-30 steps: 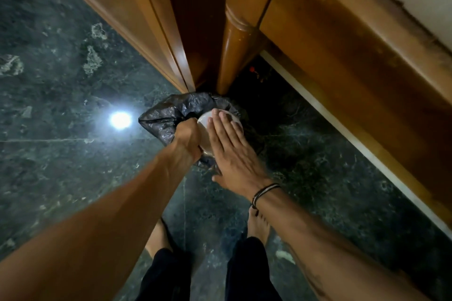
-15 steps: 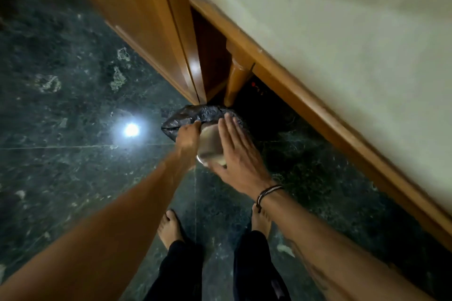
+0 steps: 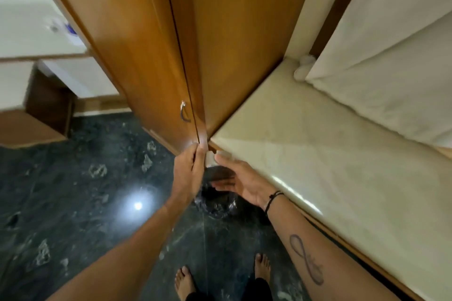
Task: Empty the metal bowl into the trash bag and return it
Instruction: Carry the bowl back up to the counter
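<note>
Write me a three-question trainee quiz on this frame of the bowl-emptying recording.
1. True or false: the metal bowl is lying on the floor inside the trash bag.
2. Which hand has its fingers closed around the bowl's side? A) left B) right C) neither
3. Fill in: the right hand, palm open with its thumb up by the bowl, wears a black ___.

Key
1. False: it is held up between the hands, above the bag.
2. A, the left hand.
3. wristband
</note>
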